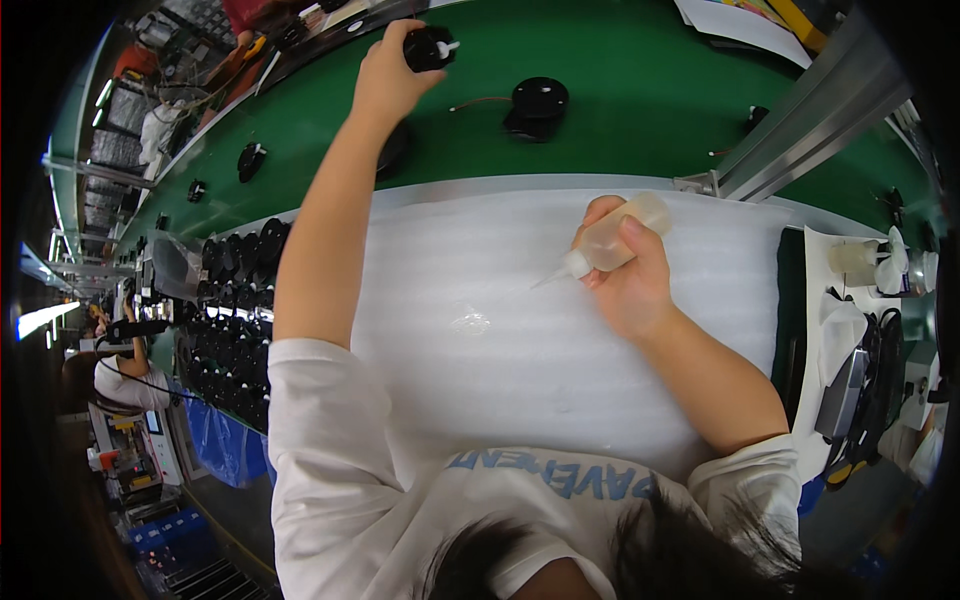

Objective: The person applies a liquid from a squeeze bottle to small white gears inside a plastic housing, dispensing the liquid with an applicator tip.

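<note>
My left hand [390, 80] reaches far forward over the green belt. Its fingers are closed around a small black round part [425, 48] with a short white stub facing right. In my right hand [635, 280] is a translucent squeeze bottle [612, 242], gripped above the white foam sheet [560, 390]. The bottle is tilted, its thin needle tip pointing down and left. Below and left of that tip, a shiny clear patch [470, 320] shows on the sheet. Another black round part [540, 98], with a thin red wire, lies on the belt to the right of my left hand.
The green belt [630, 60] crosses the far side, with a metal post [815, 115] rising at right. Rows of black parts [235, 320] stand at left. A jar [853, 262] and cables occupy the right side. Another person [130, 378] sits far left.
</note>
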{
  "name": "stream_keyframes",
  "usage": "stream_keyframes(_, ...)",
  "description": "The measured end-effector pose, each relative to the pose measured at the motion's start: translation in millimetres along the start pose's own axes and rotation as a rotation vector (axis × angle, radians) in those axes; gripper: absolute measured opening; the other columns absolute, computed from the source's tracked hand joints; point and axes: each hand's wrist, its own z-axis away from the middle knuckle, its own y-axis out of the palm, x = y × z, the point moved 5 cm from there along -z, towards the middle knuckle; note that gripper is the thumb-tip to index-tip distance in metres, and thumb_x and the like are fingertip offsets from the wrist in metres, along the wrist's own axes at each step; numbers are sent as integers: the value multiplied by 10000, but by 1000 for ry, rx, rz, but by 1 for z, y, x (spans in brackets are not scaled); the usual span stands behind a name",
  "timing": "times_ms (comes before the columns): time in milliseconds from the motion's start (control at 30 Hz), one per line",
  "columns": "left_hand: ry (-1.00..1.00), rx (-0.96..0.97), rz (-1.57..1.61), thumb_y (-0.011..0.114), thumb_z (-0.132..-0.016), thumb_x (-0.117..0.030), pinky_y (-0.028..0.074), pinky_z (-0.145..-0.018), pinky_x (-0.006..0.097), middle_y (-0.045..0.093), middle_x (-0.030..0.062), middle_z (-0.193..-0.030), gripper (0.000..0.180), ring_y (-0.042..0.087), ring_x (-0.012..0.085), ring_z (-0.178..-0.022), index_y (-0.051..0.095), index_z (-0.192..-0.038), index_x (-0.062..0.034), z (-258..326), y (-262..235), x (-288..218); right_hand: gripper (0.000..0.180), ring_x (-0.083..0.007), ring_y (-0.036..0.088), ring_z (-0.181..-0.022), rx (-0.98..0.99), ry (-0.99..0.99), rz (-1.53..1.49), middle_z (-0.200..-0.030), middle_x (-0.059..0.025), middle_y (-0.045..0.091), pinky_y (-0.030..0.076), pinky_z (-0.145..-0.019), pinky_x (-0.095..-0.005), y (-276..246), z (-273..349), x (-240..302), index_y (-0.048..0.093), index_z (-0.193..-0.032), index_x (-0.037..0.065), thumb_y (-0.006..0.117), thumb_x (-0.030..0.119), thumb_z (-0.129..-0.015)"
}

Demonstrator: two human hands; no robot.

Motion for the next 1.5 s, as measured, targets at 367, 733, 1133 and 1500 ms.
stream_keyframes(367, 346, -243, 596, 751, -582, -2, 465, -753, 341, 441, 160, -1086, 664, 536, 255, -930, 425, -1155, -85, 183, -67, -120, 444, -144, 477, -615, 217, -796, 342, -770, -76, 508, 394, -516, -258, 40, 51, 82, 448, -961, 41, 661, 325, -694)
stream_keyframes(733, 441, 94, 938, 616, -595, -38, 434, -789, 371, 496, 216, -984, 635, 547, 283, -774, 351, -1156, 97, 193, -56, -137, 464, -196, 448, -588, 347, -1072, 1063, -772, -78, 498, 288, -514, -315, 86, 95, 95, 442, -992, 151, 654, 440, -697)
stream_keyframes(1133, 435, 47, 895, 657, -577, -111, 438, -732, 404, 493, 160, -884, 640, 505, 272, -682, 385, -1118, 96, 195, -59, -137, 432, -206, 446, -587, 323, -1084, 1129, -761, -82, 494, 307, -511, -329, 86, 95, 87, 437, -1029, 156, 614, 422, -738)
stream_keyframes(1500, 404, 72, 892, 659, -564, -106, 421, -719, 374, 498, 180, -913, 634, 508, 269, -706, 399, -1108, 91, 194, -63, -135, 373, -201, 450, -585, 303, -1052, 1173, -738, -74, 485, 328, -527, -329, 90, 101, 87, 447, -1007, 164, 592, 398, -756)
